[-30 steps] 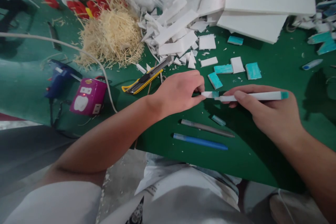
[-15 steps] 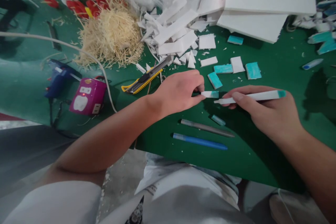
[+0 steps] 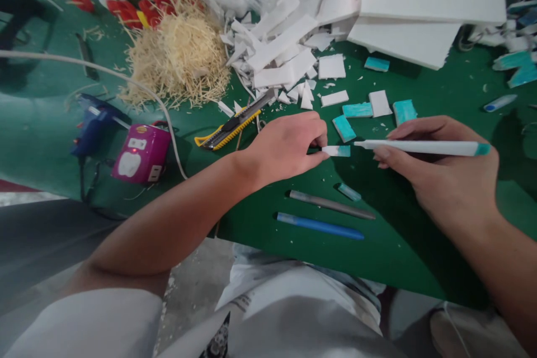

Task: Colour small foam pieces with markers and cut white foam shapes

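Note:
Between thumb and fingers, my left hand (image 3: 289, 142) pinches a small white foam piece (image 3: 338, 151) whose right end is coloured turquoise. My right hand (image 3: 453, 173) holds a white marker (image 3: 423, 147) with a turquoise end, its tip pointing left, just right of the foam piece and apart from it. Beyond the hands lie turquoise-coloured foam pieces (image 3: 357, 110) and a white foam piece (image 3: 380, 103). Nearer me rest a turquoise marker cap (image 3: 349, 192), a grey marker (image 3: 331, 205) and a blue marker (image 3: 319, 226).
A yellow utility knife (image 3: 232, 126) lies beyond my left forearm, near a heap of wood shavings (image 3: 180, 59) and white foam scraps (image 3: 281, 47). At left are a pink power adapter (image 3: 141, 154), a blue glue gun (image 3: 98, 126) and a white cable (image 3: 163, 109). Foam boards (image 3: 432, 3) stand at the back.
My right hand has moved to the right with the marker, drawing its tip away from the foam piece and levelling it. The left hand keeps its place.

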